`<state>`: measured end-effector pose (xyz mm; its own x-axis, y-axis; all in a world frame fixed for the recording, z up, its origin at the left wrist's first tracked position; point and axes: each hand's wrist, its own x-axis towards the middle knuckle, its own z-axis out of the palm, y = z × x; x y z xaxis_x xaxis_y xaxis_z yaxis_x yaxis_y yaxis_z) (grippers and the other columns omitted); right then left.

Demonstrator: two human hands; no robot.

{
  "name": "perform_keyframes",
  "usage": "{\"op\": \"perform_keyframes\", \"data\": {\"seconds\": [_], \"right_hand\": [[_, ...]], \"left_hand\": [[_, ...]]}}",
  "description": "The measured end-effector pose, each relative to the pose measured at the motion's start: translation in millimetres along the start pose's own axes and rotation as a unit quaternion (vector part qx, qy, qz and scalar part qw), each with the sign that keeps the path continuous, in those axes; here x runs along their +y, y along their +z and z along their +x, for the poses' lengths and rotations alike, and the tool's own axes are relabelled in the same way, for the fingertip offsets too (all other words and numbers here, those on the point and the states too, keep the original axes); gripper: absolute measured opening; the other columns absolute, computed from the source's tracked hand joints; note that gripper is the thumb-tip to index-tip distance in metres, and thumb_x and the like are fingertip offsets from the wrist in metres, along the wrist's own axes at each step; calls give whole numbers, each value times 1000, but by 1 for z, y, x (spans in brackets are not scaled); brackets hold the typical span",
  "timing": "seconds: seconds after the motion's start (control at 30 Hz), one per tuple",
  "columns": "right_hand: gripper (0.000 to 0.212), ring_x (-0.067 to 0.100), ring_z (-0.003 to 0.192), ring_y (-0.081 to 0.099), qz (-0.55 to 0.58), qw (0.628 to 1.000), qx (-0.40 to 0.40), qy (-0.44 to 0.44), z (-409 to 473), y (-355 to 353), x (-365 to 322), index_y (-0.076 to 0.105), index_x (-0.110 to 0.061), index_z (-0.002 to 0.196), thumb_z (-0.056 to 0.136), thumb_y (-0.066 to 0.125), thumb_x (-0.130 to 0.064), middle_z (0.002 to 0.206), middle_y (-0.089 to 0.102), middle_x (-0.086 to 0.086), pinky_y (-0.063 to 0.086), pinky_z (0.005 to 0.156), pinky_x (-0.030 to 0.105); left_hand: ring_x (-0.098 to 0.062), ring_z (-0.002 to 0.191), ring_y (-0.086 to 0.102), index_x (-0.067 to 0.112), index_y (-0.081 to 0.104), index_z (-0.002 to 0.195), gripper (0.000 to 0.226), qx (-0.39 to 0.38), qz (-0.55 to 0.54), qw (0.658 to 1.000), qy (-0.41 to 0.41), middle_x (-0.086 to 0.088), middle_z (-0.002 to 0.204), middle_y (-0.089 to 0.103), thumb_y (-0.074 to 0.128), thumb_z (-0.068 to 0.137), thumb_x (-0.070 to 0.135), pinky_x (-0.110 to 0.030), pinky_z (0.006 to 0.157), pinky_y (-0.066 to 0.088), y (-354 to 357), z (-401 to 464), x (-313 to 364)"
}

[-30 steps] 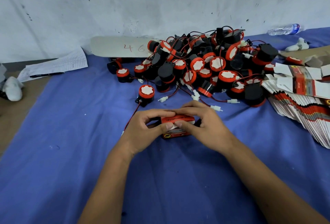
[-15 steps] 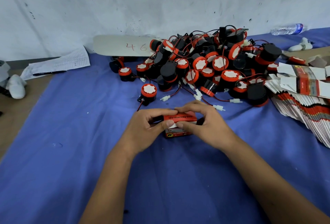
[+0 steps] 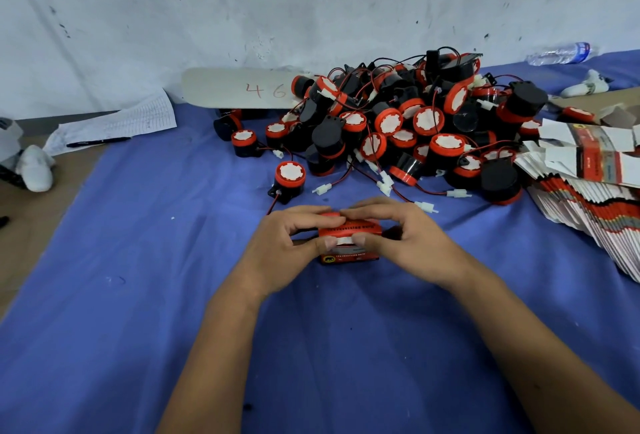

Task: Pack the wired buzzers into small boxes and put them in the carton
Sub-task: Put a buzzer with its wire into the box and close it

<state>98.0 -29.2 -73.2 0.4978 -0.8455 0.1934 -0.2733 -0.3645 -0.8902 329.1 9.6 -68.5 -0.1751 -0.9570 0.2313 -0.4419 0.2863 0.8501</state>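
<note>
A small red box (image 3: pixel 349 241) sits on the blue cloth (image 3: pixel 138 260) at the centre, gripped from both sides. My left hand (image 3: pixel 284 246) holds its left end, thumb on the white flap at the front. My right hand (image 3: pixel 405 243) holds its right end, fingers curled over the red top flap. Behind them lies a big pile of black-and-red wired buzzers (image 3: pixel 408 129) with red wires and white plugs. One single buzzer (image 3: pixel 287 179) stands apart just beyond my left hand. What is inside the box is hidden.
A fanned stack of flat unfolded boxes (image 3: pixel 588 191) lies at the right. A board marked "46" (image 3: pixel 242 89) leans at the wall. Paper with a pen (image 3: pixel 114 125) and a white object (image 3: pixel 34 167) lie at the left. A water bottle (image 3: pixel 561 53) is far right.
My fingers have shifted over the box top, pressing the red flap lower. The box stays in the same place on the cloth.
</note>
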Motion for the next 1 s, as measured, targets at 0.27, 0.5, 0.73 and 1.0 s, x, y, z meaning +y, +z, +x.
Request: {"op": "perform_keyframes", "data": {"seconds": [0.27, 0.5, 0.73, 1.0], "right_hand": [[26, 3, 120, 62, -35, 999, 21, -27, -1, -8, -1, 75, -24, 122, 98, 68, -19, 123, 69, -14, 51, 96, 23], [28, 4, 113, 65, -155, 981, 55, -101, -3, -9, -3, 77, -20, 121, 93, 73, -17, 124, 69, -8, 50, 76, 8], [30, 4, 69, 71, -160, 984, 35, -77, -4, -11, -11, 72, -20, 127, 99, 66, -12, 137, 64, -3, 60, 58, 25], [32, -2, 68, 71, -158, 986, 3, -48, -6, -17, -13, 72, -16, 127, 96, 69, -7, 144, 59, -4, 61, 61, 25]], "left_hand": [[-3, 128, 57, 26, 74, 126, 32, 5, 55, 998, 11, 7, 134, 65, 70, 97, 11, -18, 104, 48, -2, 3, 1], [0, 119, 63, 23, 77, 120, 36, 34, 49, 998, 13, 5, 125, 71, 77, 90, 4, -17, 98, 52, 0, 1, 5], [0, 109, 67, 23, 76, 124, 30, 59, 115, 990, 54, 14, 115, 74, 72, 96, 11, -17, 90, 55, 5, -1, 11], [-10, 118, 62, 22, 81, 114, 38, 69, 148, 983, 81, 6, 124, 67, 91, 78, 16, -32, 99, 52, 9, -2, 12]]}}
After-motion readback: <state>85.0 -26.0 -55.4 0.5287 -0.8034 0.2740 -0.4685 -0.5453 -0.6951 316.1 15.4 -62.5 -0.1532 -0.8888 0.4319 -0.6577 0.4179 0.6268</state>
